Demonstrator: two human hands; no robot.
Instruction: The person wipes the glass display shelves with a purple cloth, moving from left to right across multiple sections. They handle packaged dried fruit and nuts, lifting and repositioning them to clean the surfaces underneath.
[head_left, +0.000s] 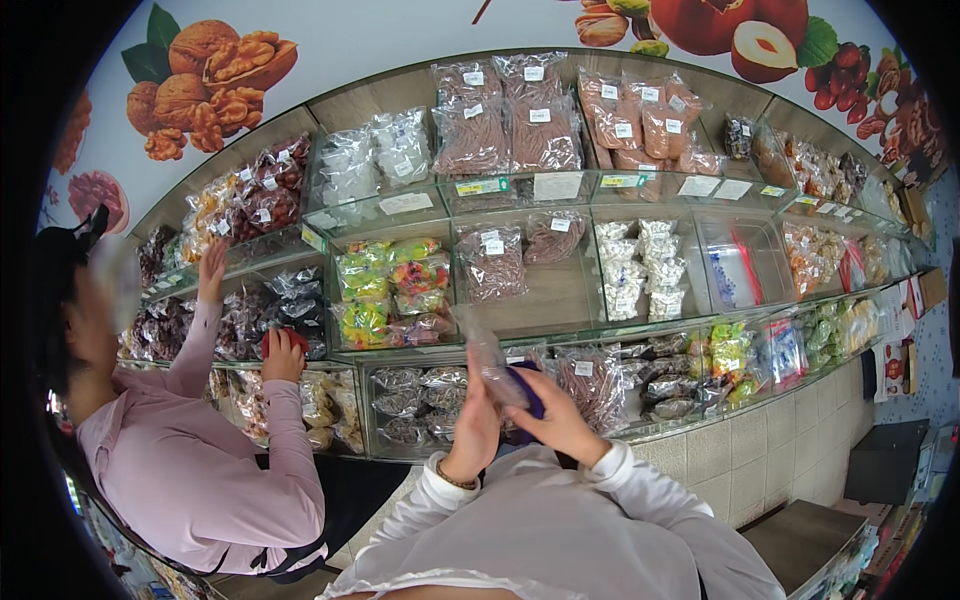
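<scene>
A clear plastic bag (491, 360), blurred and with contents I cannot make out, stands tilted between my two hands in front of the display case. My left hand (478, 424) holds it from the left side, palm inward. Pressed against its right side is a purple cloth (534, 397), gripped by my right hand (562, 420). Just beyond the hands is a glass-walled compartment with bags of brownish-pink strands (491, 262). Bags of similar strands (592, 382) lie in the lower row, partly hidden behind my right hand.
A person in a pink shirt (195, 480) works close on my left, one hand on a red cloth (306, 341). Glass dividers (525, 334) edge the tiered bins. Bagged colourful sweets (390, 292) and white pieces (641, 262) fill nearby compartments. A dark box (889, 461) stands at right.
</scene>
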